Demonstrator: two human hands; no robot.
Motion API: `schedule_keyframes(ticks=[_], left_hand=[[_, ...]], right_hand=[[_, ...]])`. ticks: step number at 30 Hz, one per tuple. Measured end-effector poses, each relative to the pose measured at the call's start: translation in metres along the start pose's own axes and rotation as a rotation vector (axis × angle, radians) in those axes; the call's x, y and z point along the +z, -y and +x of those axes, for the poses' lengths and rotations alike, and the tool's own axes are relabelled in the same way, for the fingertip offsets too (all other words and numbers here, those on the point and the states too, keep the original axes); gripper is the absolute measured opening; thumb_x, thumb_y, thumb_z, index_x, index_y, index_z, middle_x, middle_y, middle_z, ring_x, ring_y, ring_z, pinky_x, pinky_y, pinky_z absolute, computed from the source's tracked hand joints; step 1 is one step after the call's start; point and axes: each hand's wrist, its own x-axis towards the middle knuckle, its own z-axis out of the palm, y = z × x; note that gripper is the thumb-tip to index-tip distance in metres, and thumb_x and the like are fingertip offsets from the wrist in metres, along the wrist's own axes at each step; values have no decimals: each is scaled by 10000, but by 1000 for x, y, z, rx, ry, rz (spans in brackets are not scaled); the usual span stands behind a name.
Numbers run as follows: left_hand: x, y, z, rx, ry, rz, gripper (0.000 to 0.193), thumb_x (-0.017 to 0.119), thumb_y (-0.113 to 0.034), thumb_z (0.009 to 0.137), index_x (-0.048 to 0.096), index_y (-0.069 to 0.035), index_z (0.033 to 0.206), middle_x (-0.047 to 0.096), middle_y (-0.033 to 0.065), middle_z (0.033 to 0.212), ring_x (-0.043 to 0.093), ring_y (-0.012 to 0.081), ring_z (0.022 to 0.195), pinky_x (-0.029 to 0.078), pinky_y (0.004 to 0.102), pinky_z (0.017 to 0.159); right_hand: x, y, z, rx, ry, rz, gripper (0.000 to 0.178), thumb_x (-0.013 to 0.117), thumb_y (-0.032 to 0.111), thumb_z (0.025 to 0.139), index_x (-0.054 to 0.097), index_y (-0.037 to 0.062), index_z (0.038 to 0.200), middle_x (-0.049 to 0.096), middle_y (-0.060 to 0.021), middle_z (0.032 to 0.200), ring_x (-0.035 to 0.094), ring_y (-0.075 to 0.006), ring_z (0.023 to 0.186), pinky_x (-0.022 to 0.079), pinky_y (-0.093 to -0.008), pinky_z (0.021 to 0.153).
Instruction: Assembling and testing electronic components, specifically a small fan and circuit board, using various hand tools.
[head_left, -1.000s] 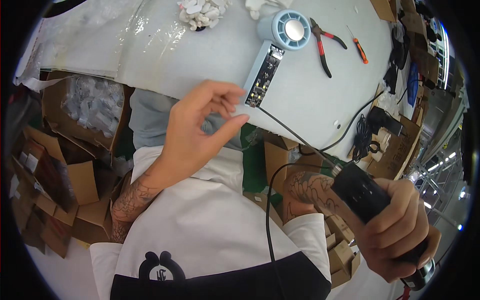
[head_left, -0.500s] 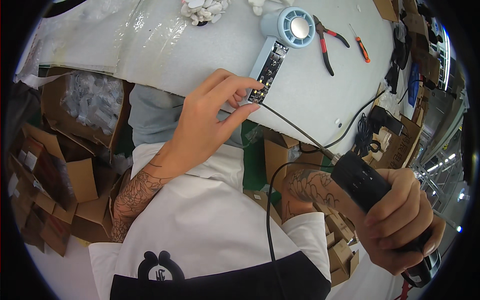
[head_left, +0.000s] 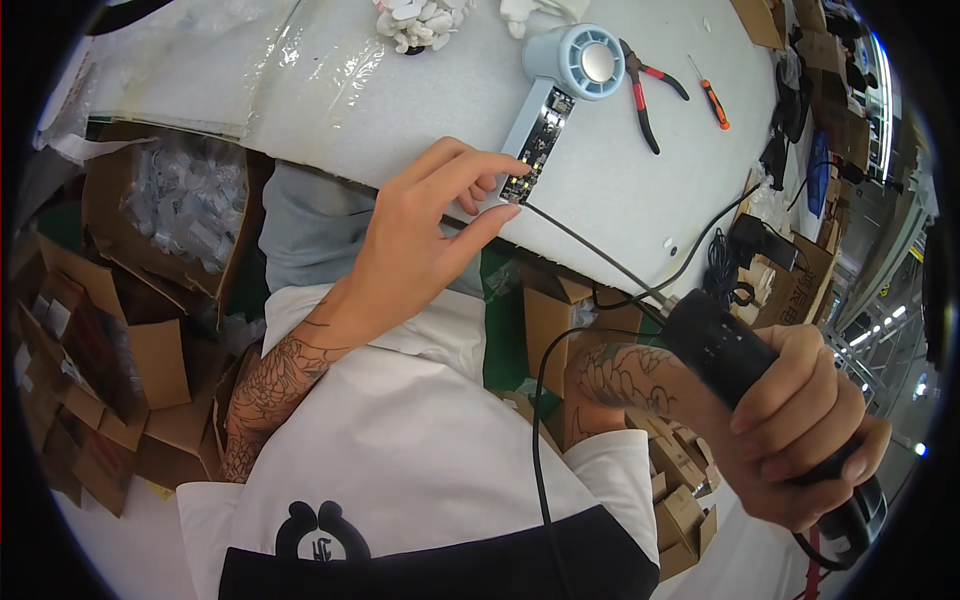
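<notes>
A light blue handheld fan lies on the white worktop, its handle pointing toward me. The handle is uncovered and shows a dark circuit board. My left hand pinches the near end of the handle, index finger on the board and thumb at the bottom edge. In my right hand is a black corded electric screwdriver, fingers wrapped around its body. Its long thin bit slants up to the left and its tip meets the board's near end, beside my left thumb. Any screw there is too small to see.
Red-handled pliers and a small orange screwdriver lie right of the fan. White plastic parts are heaped at the far side. Left, below the worktop, a carton holds clear-wrapped pieces. A black cable crosses the right edge.
The worktop and its things sit slightly lower in view. The screwdriver's body has tilted a little as my right hand shifts slightly; its tip stays at the board's near end.
</notes>
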Motion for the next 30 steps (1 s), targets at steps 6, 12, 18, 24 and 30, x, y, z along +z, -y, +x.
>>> schedule_keyframes(ticks=[6, 12, 18, 24, 30], left_hand=[[-8, -4, -19, -160, 86, -371, 264, 718, 39, 859, 693, -8, 1117, 632, 37, 976, 569, 75, 791, 472, 218, 679], [-28, 10, -31, -289, 262, -490, 300, 691, 45, 881, 651, 4, 1176, 657, 57, 1009, 577, 68, 816, 480, 217, 688], [-28, 5, -27, -441, 204, -636, 237, 683, 26, 903, 613, 14, 1129, 655, 55, 996, 582, 64, 804, 488, 217, 680], [-15, 0, -17, -303, 156, -456, 218, 704, 4, 899, 600, 2, 1091, 610, 27, 916, 567, 55, 805, 481, 204, 682], [-1, -10, -6, -234, 24, -219, 340, 718, -5, 888, 593, -10, 1203, 556, 11, 857, 536, 48, 740, 468, 195, 675]], right_hand=[[-21, 10, 6, 25, -42, 318, 184, 687, 180, 836, 570, 62, 917, 555, 17, 523, 517, -49, 365, 497, -177, 369], [-28, 8, 12, 67, -25, 445, 182, 688, 158, 878, 555, 52, 944, 551, -5, 535, 533, -76, 382, 521, -186, 381], [-23, 3, 12, 19, -82, 287, 208, 651, 230, 862, 572, 52, 937, 522, 46, 518, 482, -41, 350, 460, -161, 346], [0, -13, 7, 22, -148, 98, 231, 616, 284, 850, 584, 73, 940, 479, 79, 499, 427, -12, 320, 393, -133, 318], [-1, -15, 6, 39, -141, 102, 218, 622, 277, 843, 591, 94, 958, 512, 59, 531, 460, -22, 351, 417, -162, 349]])
